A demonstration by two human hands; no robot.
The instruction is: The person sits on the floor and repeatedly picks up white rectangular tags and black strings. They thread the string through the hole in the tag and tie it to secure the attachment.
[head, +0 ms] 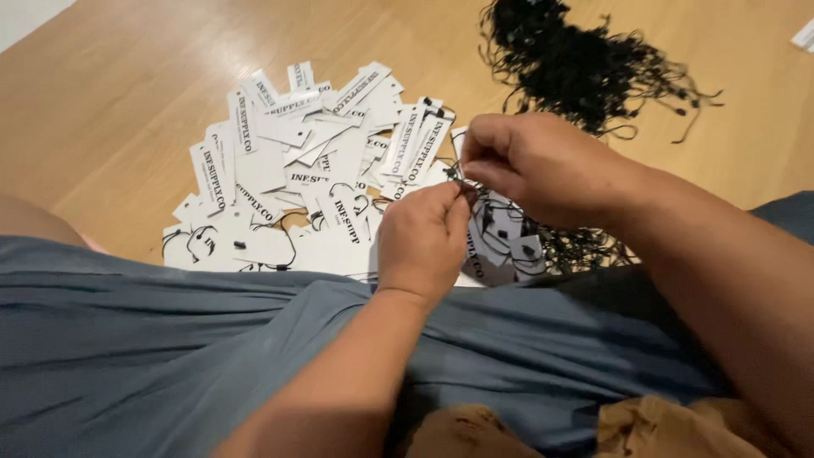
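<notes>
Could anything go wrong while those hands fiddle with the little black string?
Maybe. The left hand and right hand pinch a thin black string right above the loose pile of white tags, so a nudge might scatter them. The heap of black strings looks knotted together, so pulling one out could drag others along.

Wooden floor (127,93) with tags and strings
A heap of white paper tags (297,170) lies beside a tangle of black strings (577,59).

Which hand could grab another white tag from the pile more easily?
Probably the left hand. It sits right beside the pile of white tags, while the right hand is farther over, pinching a black string.
</notes>
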